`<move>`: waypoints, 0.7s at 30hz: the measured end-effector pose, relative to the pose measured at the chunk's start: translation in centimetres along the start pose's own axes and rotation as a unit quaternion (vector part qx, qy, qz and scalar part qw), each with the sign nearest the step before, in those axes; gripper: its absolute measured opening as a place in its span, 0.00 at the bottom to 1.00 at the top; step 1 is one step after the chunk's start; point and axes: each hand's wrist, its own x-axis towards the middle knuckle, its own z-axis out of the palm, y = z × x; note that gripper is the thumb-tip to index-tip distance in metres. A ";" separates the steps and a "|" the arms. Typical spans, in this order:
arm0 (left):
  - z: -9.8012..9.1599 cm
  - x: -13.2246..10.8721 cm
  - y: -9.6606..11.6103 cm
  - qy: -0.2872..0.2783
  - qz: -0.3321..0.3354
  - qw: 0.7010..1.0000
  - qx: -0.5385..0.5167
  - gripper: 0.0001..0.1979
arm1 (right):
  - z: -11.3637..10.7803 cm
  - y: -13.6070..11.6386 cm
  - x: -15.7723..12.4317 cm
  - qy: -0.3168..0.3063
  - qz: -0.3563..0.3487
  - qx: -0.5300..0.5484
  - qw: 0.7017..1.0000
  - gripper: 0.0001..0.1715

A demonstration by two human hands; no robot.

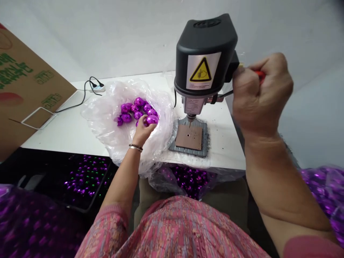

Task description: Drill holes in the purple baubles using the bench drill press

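My left hand (143,132) reaches into a clear plastic bag (104,122) that lies opened out on the table. Its thumb and fingers are closed around a shiny purple ball (152,119). Several more purple balls (126,117) sit in the bag just beyond the hand. On the right, my right hand (262,95) is wrapped round the red-ended lever handle (260,76) of a black bench drill press (185,46). The drill bit (190,124) points down over a square brown plate (189,140) with a hole in it. Nothing lies on that plate.
Dark shavings surround the drill's grey base (203,152) on the white table (225,143). A cardboard box (29,89) and a power strip (98,88) stand at the left. Purple balls lie in a bag (192,181) below the table edge, with another purple-filled bag (326,195) at right.
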 end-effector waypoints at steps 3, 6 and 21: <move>-1.1 -3.2 2.0 -0.037 0.031 0.991 -0.124 0.30 | 0.2 -0.8 2.1 -0.032 0.082 0.004 0.996 0.19; 0.1 -6.3 3.5 -0.165 0.074 0.974 -0.135 0.30 | 0.5 -1.2 3.6 -0.048 0.151 0.002 0.987 0.23; 7.9 -4.5 4.2 -0.173 0.074 0.970 0.151 0.28 | 0.2 -1.5 4.1 -0.109 0.166 0.021 0.980 0.24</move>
